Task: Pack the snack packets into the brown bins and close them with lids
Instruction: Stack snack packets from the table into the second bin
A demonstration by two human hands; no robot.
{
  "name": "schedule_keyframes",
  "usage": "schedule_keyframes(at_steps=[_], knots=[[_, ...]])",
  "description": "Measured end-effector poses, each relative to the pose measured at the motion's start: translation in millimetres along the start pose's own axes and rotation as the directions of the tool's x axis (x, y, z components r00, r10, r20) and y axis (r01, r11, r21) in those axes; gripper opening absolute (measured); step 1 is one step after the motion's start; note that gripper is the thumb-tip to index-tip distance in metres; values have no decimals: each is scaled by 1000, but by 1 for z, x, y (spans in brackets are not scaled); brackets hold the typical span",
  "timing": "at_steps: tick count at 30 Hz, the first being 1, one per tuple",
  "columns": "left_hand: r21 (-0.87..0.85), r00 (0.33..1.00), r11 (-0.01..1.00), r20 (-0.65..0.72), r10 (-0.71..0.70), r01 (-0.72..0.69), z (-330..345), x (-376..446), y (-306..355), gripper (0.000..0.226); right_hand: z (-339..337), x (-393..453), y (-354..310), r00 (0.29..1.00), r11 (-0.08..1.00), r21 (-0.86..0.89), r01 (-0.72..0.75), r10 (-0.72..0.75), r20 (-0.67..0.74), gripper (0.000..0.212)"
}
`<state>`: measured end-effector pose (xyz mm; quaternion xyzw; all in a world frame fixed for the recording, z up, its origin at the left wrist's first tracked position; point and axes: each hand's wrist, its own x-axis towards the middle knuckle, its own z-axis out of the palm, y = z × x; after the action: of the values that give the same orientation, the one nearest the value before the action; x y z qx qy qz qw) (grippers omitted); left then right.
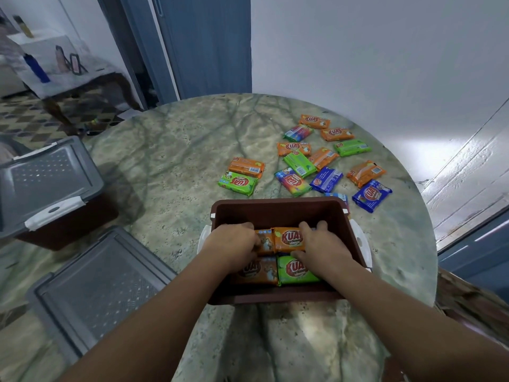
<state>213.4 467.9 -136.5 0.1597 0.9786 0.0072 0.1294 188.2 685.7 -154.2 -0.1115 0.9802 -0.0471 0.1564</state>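
An open brown bin (278,209) stands on the round stone table in front of me. Inside lie several snack packets: an orange packet (289,239) at the back, a green packet (296,271) and a brown-orange packet (260,271) at the front. Both hands reach into the bin. My left hand (234,242) has its fingers curled on the orange packet at the back left. My right hand (321,246) grips the right end of the orange packet, thumb under it. Several loose packets (326,164) in orange, green and blue lie scattered beyond the bin.
A grey lid (93,290) lies on the table at my near left. A second brown bin with its grey lid on (46,183) stands at the far left. White walls and a blue door stand behind the table; the table edge (429,216) curves at right.
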Motion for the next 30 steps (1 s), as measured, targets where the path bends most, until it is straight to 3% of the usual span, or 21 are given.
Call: schedule_keyframes(at_steps=[5,9,12,15,17,19,22,26,30], knots=[[-5,1000,1000,-19,13,-13,0,-1,0,27,-1,2,0,998,998,28,47,-47,-31,69],[-243,971,970,-225,-73,17,0,-3,-1,18,-16,5,2,933,972,-82,218,-233,-275,57],[-234,872,971,-484,-72,-50,5,-9,-3,16,-32,15,6,831,948,-177,265,-318,-456,53],[-240,734,969,-650,-198,49,4,-16,-1,23,-40,28,12,835,944,-191,268,-327,-443,61],[-282,732,934,-586,-348,219,3,-12,-2,46,-41,36,15,885,937,-214,275,-334,-324,61],[-291,784,897,-444,-434,332,1,-5,-3,55,-41,40,15,909,944,-189,271,-315,-273,52],[-352,831,884,-354,-429,307,0,6,-11,42,-42,41,12,915,953,-174,248,-289,-281,41],[-406,842,876,-349,-411,259,-3,15,-22,47,-44,43,10,932,967,-130,217,-245,-267,36],[-402,847,875,-333,-414,270,-5,18,-22,33,-43,44,10,942,969,-136,207,-234,-239,35]])
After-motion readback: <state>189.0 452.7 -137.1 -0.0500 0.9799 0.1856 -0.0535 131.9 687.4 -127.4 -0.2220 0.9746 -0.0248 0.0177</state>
